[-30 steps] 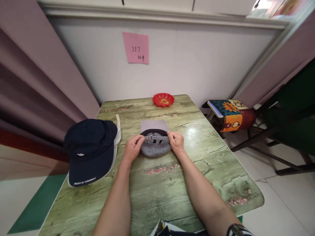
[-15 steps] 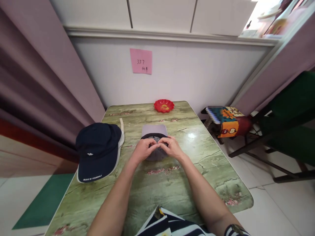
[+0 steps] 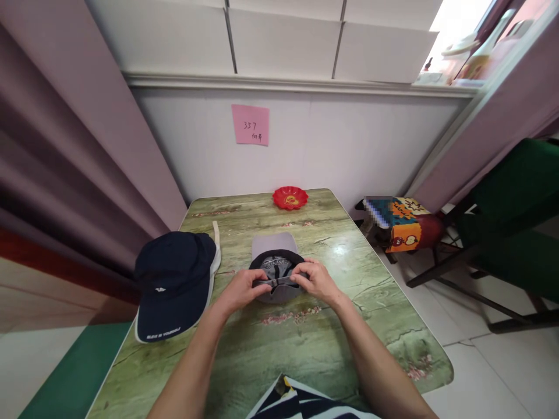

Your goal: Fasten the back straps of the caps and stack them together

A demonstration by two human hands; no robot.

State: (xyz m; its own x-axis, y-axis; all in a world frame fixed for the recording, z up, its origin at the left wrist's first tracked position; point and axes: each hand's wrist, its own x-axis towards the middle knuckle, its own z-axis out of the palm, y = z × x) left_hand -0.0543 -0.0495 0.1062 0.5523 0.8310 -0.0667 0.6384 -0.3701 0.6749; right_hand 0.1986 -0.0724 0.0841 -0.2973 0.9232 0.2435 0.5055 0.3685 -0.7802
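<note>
A grey cap (image 3: 273, 242) lies upside down on the table, its brim pointing away from me and its dark inside facing up. At the near edge of the cap, a strap (image 3: 280, 280) runs across the back opening. My left hand (image 3: 243, 288) pinches the strap's left side between thumb and fingers. On the opposite side, my right hand (image 3: 318, 281) pinches the strap near its right end. A navy cap (image 3: 177, 279) with a white edge rests to the left, brim toward me, a pale strap sticking up behind it.
The green marbled table (image 3: 375, 331) stands against a white wall with a pink note (image 3: 251, 124). Near its far edge sits a red scalloped dish (image 3: 290, 198). A stool with a colourful cover (image 3: 406, 224) and a dark green chair (image 3: 510, 233) are on the right.
My hands have moved apart from the middle of the strap toward its two sides, so more of the strap and the cap's inside shows. The camera view has tilted up slightly.
</note>
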